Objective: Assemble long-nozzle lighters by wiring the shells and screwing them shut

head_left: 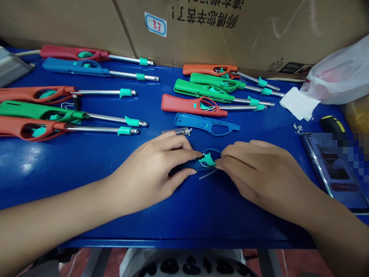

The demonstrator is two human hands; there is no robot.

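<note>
My left hand [161, 165] is closed around the rear of a blue lighter casing half [193, 165], thumb below it and index finger on top. A turquoise trigger [208, 159] sits in the casing, between my two hands. At the other end of the same casing, my right hand [259, 173] is pinched, its fingertips touching the trigger's edge and covering the front of the shell. Below the casing lies a thin clear tube [208, 174]. Just beyond my hands are a matching blue casing half [198, 122] and a clear fuel tank [175, 131].
Several long-nosed lighters, such as a red one [190, 104] and a green one [40, 111], lie in two groups on the blue table [178, 215]. A cardboard box [201, 42] stands behind. White tissue [300, 103] and a phone [334, 169] are at the right.
</note>
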